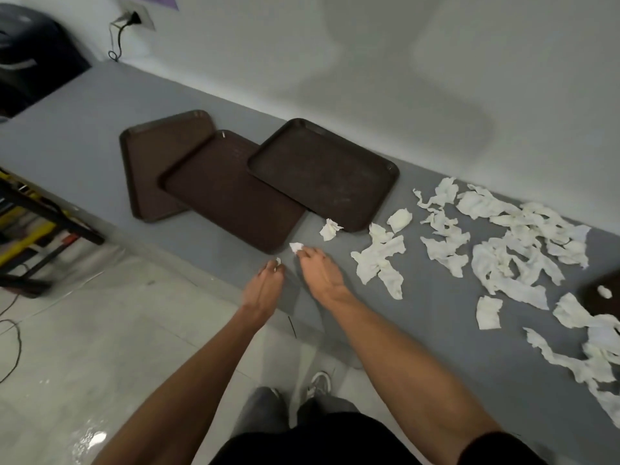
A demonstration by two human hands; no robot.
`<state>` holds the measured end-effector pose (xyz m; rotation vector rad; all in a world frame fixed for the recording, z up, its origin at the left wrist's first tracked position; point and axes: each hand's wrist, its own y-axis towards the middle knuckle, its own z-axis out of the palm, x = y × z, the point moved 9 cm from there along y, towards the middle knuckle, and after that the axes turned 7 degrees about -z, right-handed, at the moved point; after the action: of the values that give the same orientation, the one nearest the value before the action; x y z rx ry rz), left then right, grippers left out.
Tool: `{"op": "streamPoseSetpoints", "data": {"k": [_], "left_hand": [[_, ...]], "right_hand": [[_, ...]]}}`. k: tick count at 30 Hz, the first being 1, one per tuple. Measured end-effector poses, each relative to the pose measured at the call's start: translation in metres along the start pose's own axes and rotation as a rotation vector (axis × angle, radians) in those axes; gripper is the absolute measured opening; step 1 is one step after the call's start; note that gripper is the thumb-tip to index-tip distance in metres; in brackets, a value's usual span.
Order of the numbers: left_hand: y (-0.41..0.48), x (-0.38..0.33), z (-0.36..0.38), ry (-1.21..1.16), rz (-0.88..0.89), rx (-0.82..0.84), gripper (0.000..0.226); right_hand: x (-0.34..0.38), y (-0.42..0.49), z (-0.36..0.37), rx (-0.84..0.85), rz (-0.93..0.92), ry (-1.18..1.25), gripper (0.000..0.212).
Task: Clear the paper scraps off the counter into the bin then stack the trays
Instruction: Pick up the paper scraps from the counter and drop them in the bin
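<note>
**Counter seen from above, left to right.** Far to the left of the hands, a dark container (pixel 33 55) stands at the end of the grey counter (pixel 84 129). Beyond the left hand lie three brown trays, fanned and overlapping: the left tray (pixel 151 162), the middle tray (pixel 228 203) over its edge, and the right tray (pixel 322 172) over the middle one's corner.

The left hand (pixel 265 283), at the counter's front edge, has its fingers curled and pinches a small scrap (pixel 277 261). Just beside it, the right hand (pixel 318 270) sets its fingertips on a second scrap (pixel 296 247) by the middle tray's near corner. Whether it pinches or only touches cannot be told.

Beyond the right hand, a crumpled scrap (pixel 330 229) lies at the right tray's near edge. Further right, torn paper scraps (pixel 503 246) cover the counter. They reach a fourth tray (pixel 592 302) at the frame edge, which carries one small wad (pixel 604 292).
</note>
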<state>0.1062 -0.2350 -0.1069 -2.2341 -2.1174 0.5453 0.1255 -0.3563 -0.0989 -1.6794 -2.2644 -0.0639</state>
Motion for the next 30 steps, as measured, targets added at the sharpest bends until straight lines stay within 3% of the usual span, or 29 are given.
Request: {"op": "streamPoseSetpoints", "data": {"k": [7,11,15,18,22,30], "left_hand": [[-0.005,-0.005,-0.012,0.244,0.148,-0.019,0.032],[-0.015,-0.003,-0.006,0.174,0.183,0.033,0.028],[-0.032,0.004,0.001,-0.01,0.187,0.092,0.028],[-0.053,-0.005,0.009,-0.106,0.234,0.118,0.02],[-0.103,-0.041,0.002,-0.275,0.362,0.153,0.02],[-0.21,-0.126,0.012,-0.401,0.6,0.261,0.009]], "right_hand": [[0.006,-0.027,-0.008,-0.006,0.032,-0.155,0.04],[0.007,-0.064,0.001,-0.004,0.152,-0.156,0.037],[-0.006,-0.115,0.025,-0.036,0.347,0.034,0.029],[-0.01,-0.16,0.032,-0.2,0.451,0.267,0.021],[-0.009,-0.234,0.021,-0.563,0.649,0.623,0.011],[0.01,-0.43,0.013,-0.956,0.909,0.703,0.013]]}}
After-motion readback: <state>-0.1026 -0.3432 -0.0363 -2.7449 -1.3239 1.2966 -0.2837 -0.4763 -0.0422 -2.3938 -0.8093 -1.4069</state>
